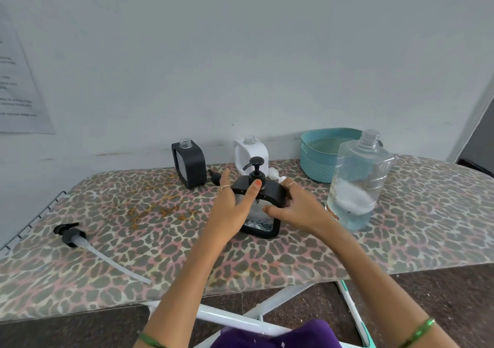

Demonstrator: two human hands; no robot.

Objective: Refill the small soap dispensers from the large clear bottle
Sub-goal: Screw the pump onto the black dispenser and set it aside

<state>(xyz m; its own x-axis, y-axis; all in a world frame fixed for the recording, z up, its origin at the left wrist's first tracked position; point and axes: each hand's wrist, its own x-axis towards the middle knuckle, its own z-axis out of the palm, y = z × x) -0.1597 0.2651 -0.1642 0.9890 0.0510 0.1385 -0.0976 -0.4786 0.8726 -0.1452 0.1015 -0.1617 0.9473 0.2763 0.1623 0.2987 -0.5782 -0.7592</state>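
Observation:
A small black-framed soap dispenser (263, 220) with a black pump screwed on top stands mid-table, with some liquid at its bottom. My left hand (232, 211) rests against its left side, fingers straight and the thumb lying up the front to the pump collar. My right hand (299, 208) grips its right side, fingers curled round the frame and thumb on the front. The large clear bottle (358, 184) stands uncapped to the right, about a third full. A black dispenser (190, 164) and a white dispenser (250, 155) stand open at the back.
A teal perforated basket (319, 157) sits at the back right, behind the large bottle. A big black pump with a long tube (70, 236) lies at the left. A small black pump (215, 178) and a white pump (275, 175) lie behind the held dispenser. The leopard-print board (160, 254) stands against a wall.

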